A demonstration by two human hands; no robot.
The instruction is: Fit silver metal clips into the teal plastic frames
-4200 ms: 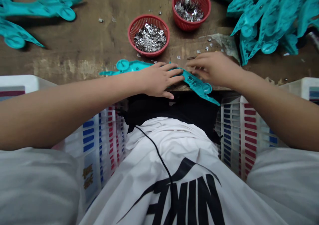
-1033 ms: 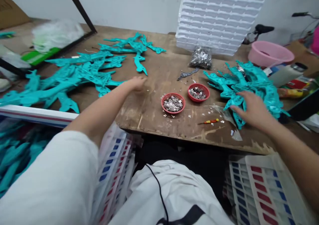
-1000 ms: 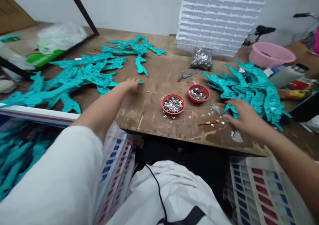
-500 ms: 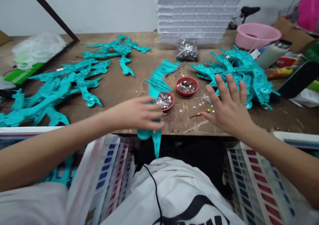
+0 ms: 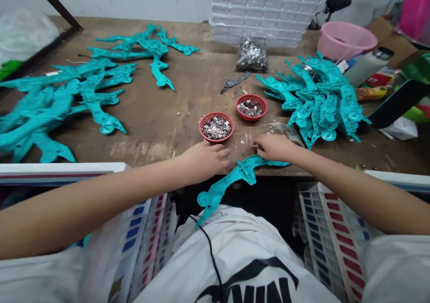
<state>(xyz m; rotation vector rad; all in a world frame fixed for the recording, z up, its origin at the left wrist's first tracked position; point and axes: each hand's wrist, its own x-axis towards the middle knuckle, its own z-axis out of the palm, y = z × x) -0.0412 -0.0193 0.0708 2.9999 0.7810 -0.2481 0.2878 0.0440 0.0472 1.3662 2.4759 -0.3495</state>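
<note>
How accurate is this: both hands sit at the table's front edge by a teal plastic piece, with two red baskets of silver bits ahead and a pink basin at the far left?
Wrong side: the head view shows the pink basin at the far right of the table, not the left. The rest, teal plastic piece included, stands.

On our workbench (image 5: 174, 146), a basket of metal bits (image 5: 217, 127) sits just left of and nearer us than a second basket (image 5: 251, 106). Behind them lie a bag of metal bits (image 5: 251, 54) and, beyond it, a stack of trays (image 5: 265, 7). A spread of plastic pieces (image 5: 67, 99) lies to our left and a heap of plastic pieces (image 5: 319, 101) to our right, with a basin (image 5: 346, 41) behind the heap. One plastic piece (image 5: 235, 180) juts over the bench's near edge, in front of the baskets.
</note>
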